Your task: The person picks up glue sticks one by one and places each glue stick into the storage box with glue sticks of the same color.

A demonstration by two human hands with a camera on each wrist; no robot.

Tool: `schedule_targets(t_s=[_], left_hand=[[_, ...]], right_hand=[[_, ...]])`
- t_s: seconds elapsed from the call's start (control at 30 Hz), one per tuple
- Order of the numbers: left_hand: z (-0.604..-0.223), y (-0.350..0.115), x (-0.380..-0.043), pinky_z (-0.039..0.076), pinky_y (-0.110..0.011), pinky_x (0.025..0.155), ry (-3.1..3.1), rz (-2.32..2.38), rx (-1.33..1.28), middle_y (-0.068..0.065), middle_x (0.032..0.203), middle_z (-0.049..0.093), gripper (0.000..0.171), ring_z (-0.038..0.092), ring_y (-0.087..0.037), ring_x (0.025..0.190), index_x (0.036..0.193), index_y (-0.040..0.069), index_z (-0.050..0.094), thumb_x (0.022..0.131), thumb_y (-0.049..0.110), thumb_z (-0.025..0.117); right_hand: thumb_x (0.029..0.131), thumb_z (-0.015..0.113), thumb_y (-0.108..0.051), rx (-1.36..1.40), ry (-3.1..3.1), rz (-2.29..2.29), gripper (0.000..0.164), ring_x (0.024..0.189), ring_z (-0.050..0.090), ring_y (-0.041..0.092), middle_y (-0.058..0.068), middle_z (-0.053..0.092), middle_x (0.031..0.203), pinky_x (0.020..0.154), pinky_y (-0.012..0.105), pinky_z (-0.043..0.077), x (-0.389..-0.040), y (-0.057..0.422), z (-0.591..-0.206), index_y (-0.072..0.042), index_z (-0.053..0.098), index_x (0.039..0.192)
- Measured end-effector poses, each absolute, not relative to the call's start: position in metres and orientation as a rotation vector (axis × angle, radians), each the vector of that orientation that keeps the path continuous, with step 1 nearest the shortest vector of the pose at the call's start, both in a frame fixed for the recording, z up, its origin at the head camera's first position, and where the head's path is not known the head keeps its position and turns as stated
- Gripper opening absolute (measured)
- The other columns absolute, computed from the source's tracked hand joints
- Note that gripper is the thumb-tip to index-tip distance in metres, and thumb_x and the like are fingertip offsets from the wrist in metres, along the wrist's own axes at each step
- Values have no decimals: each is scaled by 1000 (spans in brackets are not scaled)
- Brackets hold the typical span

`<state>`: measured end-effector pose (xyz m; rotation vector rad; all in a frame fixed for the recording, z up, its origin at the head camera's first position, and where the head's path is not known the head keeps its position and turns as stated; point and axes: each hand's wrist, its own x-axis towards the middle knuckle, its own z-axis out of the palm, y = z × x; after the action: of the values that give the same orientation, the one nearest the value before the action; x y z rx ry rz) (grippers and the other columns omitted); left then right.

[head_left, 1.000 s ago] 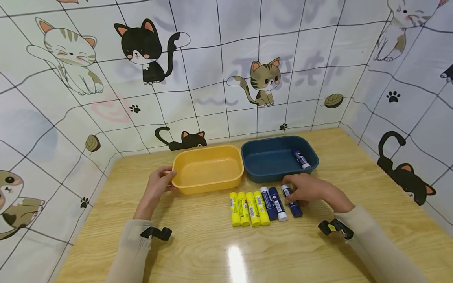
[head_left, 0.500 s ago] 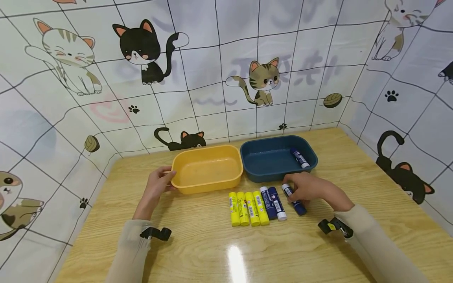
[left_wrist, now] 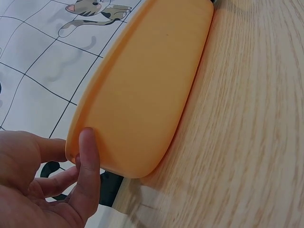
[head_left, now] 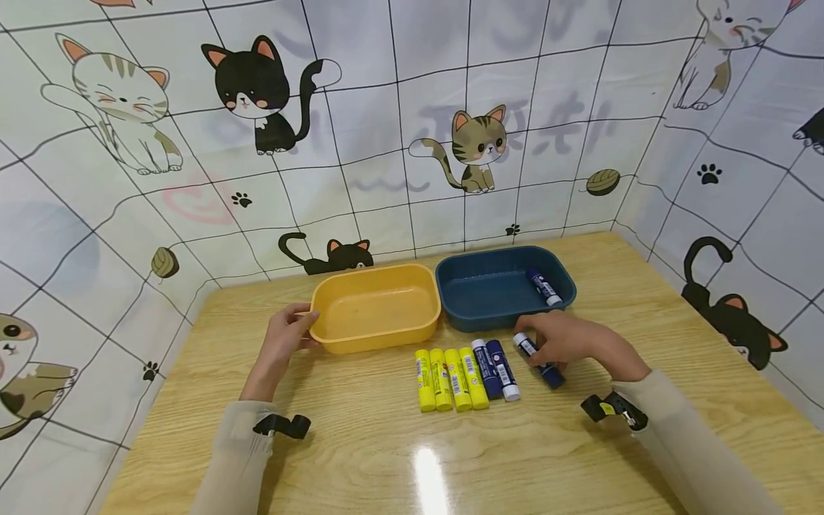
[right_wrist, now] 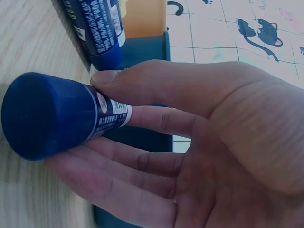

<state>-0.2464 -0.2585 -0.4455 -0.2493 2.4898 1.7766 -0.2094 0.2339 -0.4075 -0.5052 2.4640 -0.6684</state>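
Observation:
My left hand (head_left: 287, 340) holds the left end of the yellow tray (head_left: 380, 306), thumb inside the rim and fingers outside. In the right wrist view my right hand (right_wrist: 204, 142) grips a dark blue glue stick (right_wrist: 71, 116), thumb on one side and fingers on the other. That stick lies slanted, low over the table in front of the blue tray (head_left: 483, 295); whether it touches the wood I cannot tell. To its left, two more blue glue sticks (head_left: 487, 370) lie side by side, next to several yellow glue sticks (head_left: 440, 380).
Inside the blue tray, at its right end, lies one blue glue stick (head_left: 544, 287). Both trays stand side by side near the back of the wooden table (head_left: 360, 443). A cat-patterned wall covering (head_left: 380, 172) rises behind and beside the table.
The right hand has shifted slightly right with its glue stick, whose lower end has swung right, widening the gap to the row. My left hand stays on the yellow tray.

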Motion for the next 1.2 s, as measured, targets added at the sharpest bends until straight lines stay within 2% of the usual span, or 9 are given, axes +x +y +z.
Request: schedule_targets(t_s=[0.3, 0.53, 0.83, 1.2], left_hand=[[-445, -258, -246, 66, -27, 75, 2486, 1792, -244, -21, 120, 58, 46, 71, -17, 85, 145, 0, 51, 106, 23, 59], [-444, -258, -245, 65, -24, 72, 2474, 1807, -227, -19, 118, 60, 47, 73, -16, 83, 145, -2, 51, 106, 22, 60], [-445, -259, -244, 66, -25, 73, 2484, 1797, -214, -23, 123, 58, 47, 73, -17, 86, 146, 0, 50, 107, 23, 59], [-444, -258, -245, 66, -26, 73, 2463, 1817, -223, -17, 118, 60, 50, 72, -13, 81, 148, -2, 48, 106, 23, 60]], right_hand=[[91, 80, -19, -562, 2491, -684, 56, 59, 66, 18, 4, 65, 87, 57, 36, 62, -207, 238, -400, -5, 55, 139], [92, 78, -16, -572, 2487, -749, 54, 59, 66, 17, 7, 64, 90, 58, 38, 63, -206, 244, -394, -5, 54, 139], [92, 78, -17, -563, 2533, -742, 54, 62, 65, 15, 10, 63, 96, 59, 36, 64, -207, 248, -391, -5, 54, 140], [93, 76, -16, -585, 2590, -760, 54, 62, 66, 14, 12, 64, 98, 59, 35, 64, -205, 249, -384, -5, 54, 141]])
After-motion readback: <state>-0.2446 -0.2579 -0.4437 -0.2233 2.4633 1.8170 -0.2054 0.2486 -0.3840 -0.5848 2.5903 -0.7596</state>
